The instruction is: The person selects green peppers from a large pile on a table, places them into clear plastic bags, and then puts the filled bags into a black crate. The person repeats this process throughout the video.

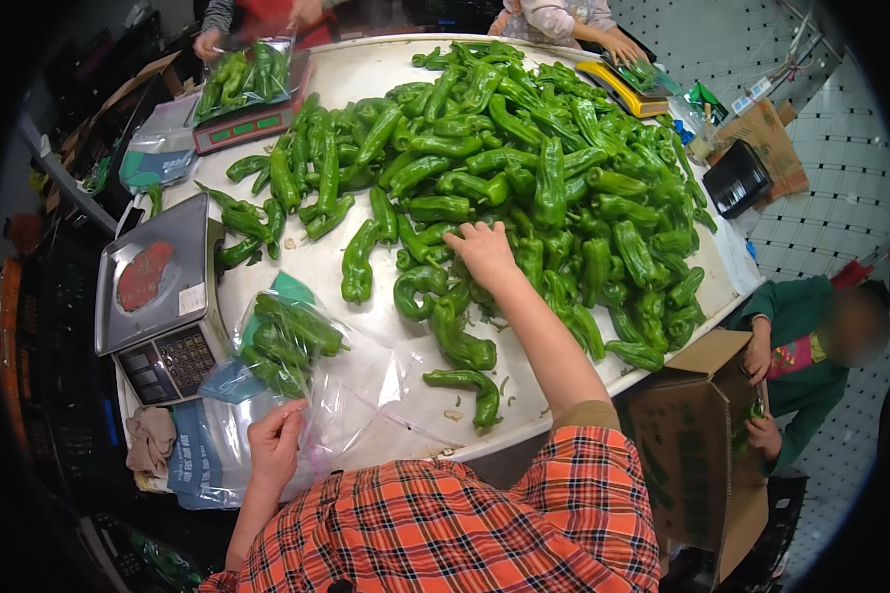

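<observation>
My left hand [275, 435] pinches the edge of a clear plastic bag [287, 341] with several long green peppers inside, lying at the table's lower left. My right hand [483, 252] rests on the near side of a large heap of green peppers [549, 188], fingers spread and touching the peppers. One curved pepper [485, 400] lies apart, below my right forearm. More flat plastic bags [222, 455] lie beside and under my left hand. Just left of the filled bag stands a metal weighing scale [158, 287] with a keypad.
Co-workers' hands are at scales on the far side: one by a bag on a red scale [247, 133], another at a yellow scale [623, 89]. A person in green [801, 385] is at an open cardboard box [682, 465] on the right, beside the white table's edge [737, 282].
</observation>
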Tool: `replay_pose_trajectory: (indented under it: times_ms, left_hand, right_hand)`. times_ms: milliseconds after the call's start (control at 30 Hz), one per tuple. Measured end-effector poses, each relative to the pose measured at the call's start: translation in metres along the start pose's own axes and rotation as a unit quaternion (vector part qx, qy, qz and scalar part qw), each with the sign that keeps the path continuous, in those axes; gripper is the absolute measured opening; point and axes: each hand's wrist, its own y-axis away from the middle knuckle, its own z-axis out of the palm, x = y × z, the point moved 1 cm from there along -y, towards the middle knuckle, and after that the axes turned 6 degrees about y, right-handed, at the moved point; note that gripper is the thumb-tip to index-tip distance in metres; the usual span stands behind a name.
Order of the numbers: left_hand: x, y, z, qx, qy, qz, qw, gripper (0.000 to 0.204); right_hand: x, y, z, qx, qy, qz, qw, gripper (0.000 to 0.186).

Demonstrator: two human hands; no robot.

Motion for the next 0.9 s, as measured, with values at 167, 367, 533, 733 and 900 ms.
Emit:
replay_pose_trajectory:
  times_ms: [167,367,533,733,900]
  left_hand:
    - [0.005,-0.001,0.001,0.007,-0.009,0.011,1.000,0.016]
    - [-0.001,0.001,0.005,0.032,0.015,-0.018,0.999,0.016]
    - [-0.001,-0.010,0.012,0.017,0.046,0.005,0.999,0.016]
    - [0.009,-0.017,0.005,0.076,0.101,-0.027,0.992,0.022]
    - [0.008,-0.011,-0.007,0.141,0.077,0.031,0.987,0.025]
  right_hand:
    - [0.014,-0.009,-0.020,-0.021,0.025,-0.057,0.998,0.018]
    - [0.042,0.052,-0.084,0.197,-0.599,0.279,0.725,0.030]
    - [0.005,0.092,-0.106,0.176,-0.866,0.203,0.422,0.033]
    - [-0.134,0.099,-0.094,0.004,-0.804,0.025,0.594,0.043]
    - [-0.197,0.076,-0.108,0.121,-0.713,-0.061,0.688,0.042]
